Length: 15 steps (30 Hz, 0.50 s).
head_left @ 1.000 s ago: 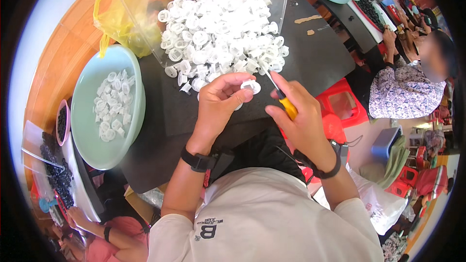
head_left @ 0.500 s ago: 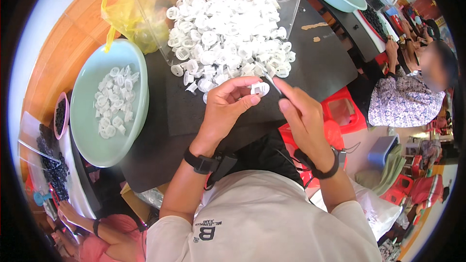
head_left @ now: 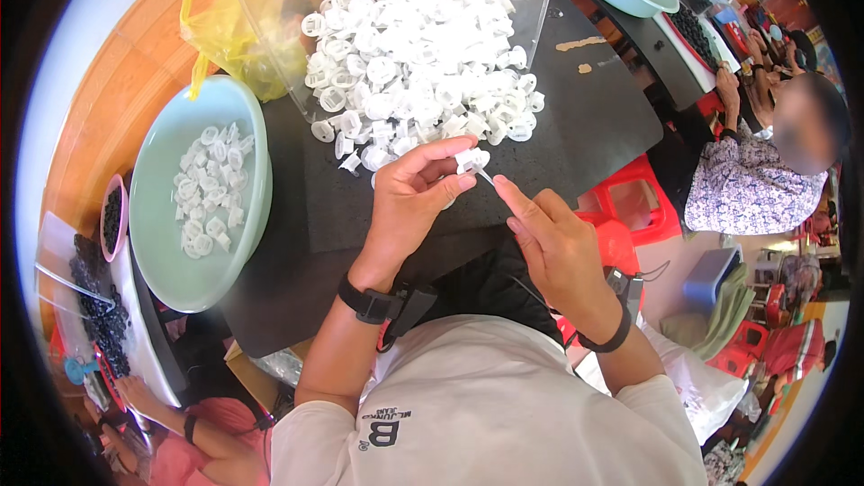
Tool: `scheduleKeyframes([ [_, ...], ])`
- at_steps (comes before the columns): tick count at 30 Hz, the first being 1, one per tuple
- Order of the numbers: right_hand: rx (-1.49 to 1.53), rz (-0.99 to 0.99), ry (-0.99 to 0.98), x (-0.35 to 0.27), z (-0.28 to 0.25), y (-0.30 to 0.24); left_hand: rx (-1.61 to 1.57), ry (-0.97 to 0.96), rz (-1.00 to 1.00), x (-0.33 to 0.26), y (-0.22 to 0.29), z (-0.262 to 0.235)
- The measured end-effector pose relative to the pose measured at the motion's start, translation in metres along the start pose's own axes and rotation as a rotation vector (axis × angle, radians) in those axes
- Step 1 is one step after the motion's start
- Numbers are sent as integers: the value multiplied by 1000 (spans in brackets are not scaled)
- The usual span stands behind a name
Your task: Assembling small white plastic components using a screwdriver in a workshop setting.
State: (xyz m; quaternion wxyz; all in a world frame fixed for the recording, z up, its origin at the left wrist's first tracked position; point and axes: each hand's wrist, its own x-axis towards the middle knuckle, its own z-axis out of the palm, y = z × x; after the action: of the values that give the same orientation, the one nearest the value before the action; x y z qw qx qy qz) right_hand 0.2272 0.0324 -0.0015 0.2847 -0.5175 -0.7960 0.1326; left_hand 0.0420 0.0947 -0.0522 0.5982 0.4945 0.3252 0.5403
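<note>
Between thumb and fingers, my left hand (head_left: 416,198) pinches a small white plastic part (head_left: 472,160) with a round flange. My right hand (head_left: 556,247) is closed round a slim metal-bladed tool (head_left: 487,177), whose tip meets the lower right side of that part. The tool's handle is hidden in the palm. Just beyond both hands lies a big heap of similar white plastic parts (head_left: 409,63) on the dark tabletop (head_left: 585,117). To the left, a pale green basin (head_left: 148,243) holds a smaller pile of white parts (head_left: 213,182).
Clear plastic panels (head_left: 547,9) flank the heap. A yellow plastic bag (head_left: 229,27) sits behind the basin. A red stool (head_left: 634,198) stands right of the table. Co-workers sit at the right, in a patterned top (head_left: 751,180), and at lower left, in a pink top (head_left: 216,454).
The right hand has moved lower and brought the blade from beyond the white part to its near right side. My left hand has tilted the part and shifted it slightly left.
</note>
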Motion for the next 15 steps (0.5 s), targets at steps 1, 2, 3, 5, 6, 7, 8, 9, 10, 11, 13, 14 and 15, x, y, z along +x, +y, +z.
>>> scheduleKeyframes([
  [1,16,6,-2,0,0,-1,2,3,-14,0,1,0],
  [2,32,12,-5,1,0,-2,2,2,-15,-1,2,1],
  [3,33,13,-5,1,1,-3,3,-3,-13,-1,3,1],
  [5,76,31,-14,1,3,-4,4,-8,-12,-1,5,2],
  [6,76,32,-14,2,3,-5,1,-3,-15,-1,6,3],
  [7,87,33,-13,3,2,-6,-2,3,-18,0,7,4],
  [8,99,33,-13,4,2,-7,-2,4,-19,0,6,3],
  [9,99,34,-13,4,3,-7,9,4,-16,0,6,3],
  [10,115,50,-24,4,3,-8,20,5,-12,0,5,2],
  [11,131,65,-34,4,3,-8,19,6,-13,0,3,2],
  [13,141,64,-46,6,3,-8,42,-8,130,1,-3,0],
  [14,149,64,-57,6,2,-8,41,-9,128,0,-3,1],
  [15,150,67,-57,5,2,-8,42,-15,120,-1,-2,1],
])
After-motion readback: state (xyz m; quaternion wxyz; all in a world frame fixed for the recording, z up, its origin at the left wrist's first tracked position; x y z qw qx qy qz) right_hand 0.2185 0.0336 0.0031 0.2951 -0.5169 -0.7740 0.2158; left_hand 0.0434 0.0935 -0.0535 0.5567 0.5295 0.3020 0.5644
